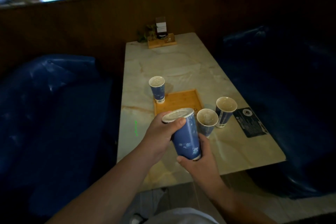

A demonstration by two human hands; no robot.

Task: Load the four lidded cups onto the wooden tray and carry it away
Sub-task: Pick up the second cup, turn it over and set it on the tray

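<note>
Both hands grip one cup (pixel 185 136), tilted: left hand (pixel 160 138) at its lid, right hand (pixel 198 160) under its base. The tray (pixel 181 100) lies just beyond, one cup (pixel 157 90) on its far-left corner.

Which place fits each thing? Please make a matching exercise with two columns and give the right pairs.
Things
1. blue paper cup held in both hands
2. blue lidded cup at the far left
3. square wooden tray
4. black printed card

Places
A. flat on the table near its right edge
B. on the far left corner of the tray
C. lifted and tilted above the table
D. on the marble table, between the cups

Pairs: 1-C, 2-B, 3-D, 4-A
</note>
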